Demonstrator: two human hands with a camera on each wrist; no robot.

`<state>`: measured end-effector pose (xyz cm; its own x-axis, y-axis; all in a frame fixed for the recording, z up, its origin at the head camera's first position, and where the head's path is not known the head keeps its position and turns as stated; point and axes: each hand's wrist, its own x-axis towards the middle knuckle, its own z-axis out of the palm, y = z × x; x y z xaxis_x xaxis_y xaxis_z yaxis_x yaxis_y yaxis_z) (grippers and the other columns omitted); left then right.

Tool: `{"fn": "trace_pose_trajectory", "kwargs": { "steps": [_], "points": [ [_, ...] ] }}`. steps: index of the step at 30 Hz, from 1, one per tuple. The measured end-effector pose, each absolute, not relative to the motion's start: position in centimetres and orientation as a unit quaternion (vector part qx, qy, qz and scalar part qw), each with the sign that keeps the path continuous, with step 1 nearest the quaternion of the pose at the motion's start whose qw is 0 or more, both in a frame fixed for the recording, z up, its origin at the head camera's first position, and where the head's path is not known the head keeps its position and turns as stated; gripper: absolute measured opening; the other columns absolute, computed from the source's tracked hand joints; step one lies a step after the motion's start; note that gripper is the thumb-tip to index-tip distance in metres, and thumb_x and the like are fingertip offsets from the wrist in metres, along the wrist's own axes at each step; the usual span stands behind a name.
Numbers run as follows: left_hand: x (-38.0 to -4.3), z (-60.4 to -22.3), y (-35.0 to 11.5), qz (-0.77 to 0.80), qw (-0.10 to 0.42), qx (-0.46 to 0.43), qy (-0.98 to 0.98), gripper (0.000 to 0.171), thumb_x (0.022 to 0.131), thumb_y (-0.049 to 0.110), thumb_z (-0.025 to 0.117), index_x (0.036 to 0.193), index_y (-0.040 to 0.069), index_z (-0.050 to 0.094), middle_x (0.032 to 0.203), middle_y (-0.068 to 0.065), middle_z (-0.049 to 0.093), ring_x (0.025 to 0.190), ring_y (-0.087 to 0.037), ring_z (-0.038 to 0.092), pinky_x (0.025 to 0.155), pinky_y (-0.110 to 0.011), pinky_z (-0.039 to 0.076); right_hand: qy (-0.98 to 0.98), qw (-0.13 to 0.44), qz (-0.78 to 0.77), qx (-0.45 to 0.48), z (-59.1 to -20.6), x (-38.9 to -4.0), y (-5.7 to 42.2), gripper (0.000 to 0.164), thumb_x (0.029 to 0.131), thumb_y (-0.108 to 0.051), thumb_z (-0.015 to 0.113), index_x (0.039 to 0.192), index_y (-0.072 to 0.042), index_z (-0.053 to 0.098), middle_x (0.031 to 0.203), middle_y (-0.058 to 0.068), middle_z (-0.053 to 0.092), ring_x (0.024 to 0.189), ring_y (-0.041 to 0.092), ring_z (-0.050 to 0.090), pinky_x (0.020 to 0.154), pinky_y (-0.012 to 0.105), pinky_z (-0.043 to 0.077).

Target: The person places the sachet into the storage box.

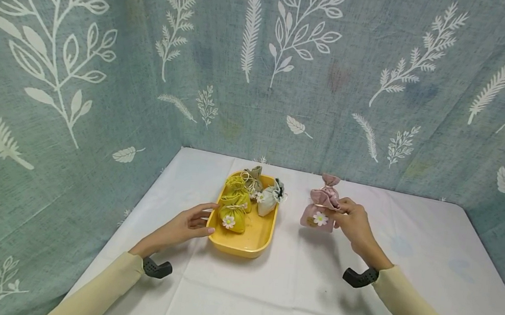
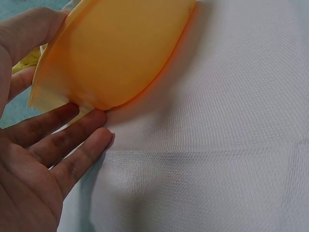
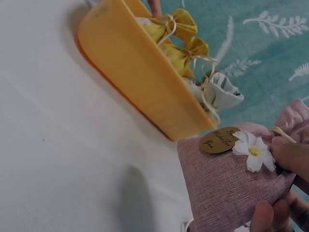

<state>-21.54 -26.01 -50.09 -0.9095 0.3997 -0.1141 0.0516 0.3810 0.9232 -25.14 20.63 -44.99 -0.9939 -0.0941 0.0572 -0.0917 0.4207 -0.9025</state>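
My right hand [image 1: 356, 224] pinches a pink drawstring pouch [image 3: 231, 179] by its tied neck, above the white cloth. This pouch bears a white flower and a round brown tag. A second gathered pink pouch top [image 1: 330, 180] shows just behind it in the head view. My left hand [image 1: 192, 221] rests at the left side of a yellow tray [image 1: 247, 253], fingers spread and fairly straight, with the thumb at the rim. In the left wrist view, the fingertips [image 2: 99, 116] lie at the tray's outer wall.
Inside the tray are yellow pouches [image 1: 233, 217], a brownish pouch [image 1: 254, 178] and a pale grey-white pouch [image 1: 268, 200]. A white cloth [image 1: 265, 302] covers the table. Behind and to the left hangs a green leaf-patterned curtain [image 1: 224, 72].
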Motion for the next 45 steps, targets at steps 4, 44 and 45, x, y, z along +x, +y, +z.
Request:
{"fn": "trace_pose_trajectory", "kwargs": {
  "steps": [4,44,45],
  "points": [
    [-21.5,-50.1,-26.0,0.538,0.16,0.14,0.815,0.069,0.098,0.027,0.075,0.157,0.032,0.04,0.157,-0.006,0.045,0.137,-0.031,0.051,0.115,-0.05,0.042,0.841,0.002,-0.538,-0.06,-44.5,-25.0,20.1,0.021,0.097,-0.018,0.073,0.1,0.002,0.08,0.114,0.01,0.061,0.095,0.023,0.054,0.066,0.032,0.052],
    [-21.7,-50.3,-26.1,0.546,0.16,0.148,0.809,0.069,0.096,0.029,0.076,0.156,0.032,0.041,0.156,-0.004,0.046,0.135,-0.029,0.053,0.112,-0.046,0.046,0.788,0.019,-0.604,-0.12,-42.7,-24.8,13.0,0.01,0.093,-0.008,0.076,0.093,0.001,0.081,0.099,0.01,0.06,0.089,0.024,0.053,0.065,0.027,0.055],
    [-21.7,-50.4,-26.1,0.547,0.161,0.15,0.808,0.069,0.097,0.029,0.076,0.156,0.031,0.04,0.156,-0.005,0.045,0.135,-0.029,0.053,0.112,-0.045,0.046,0.787,0.019,-0.604,-0.12,-42.6,-24.8,12.8,0.01,0.093,-0.007,0.075,0.093,0.0,0.081,0.099,0.009,0.06,0.089,0.024,0.053,0.065,0.028,0.055]
  ]
}}
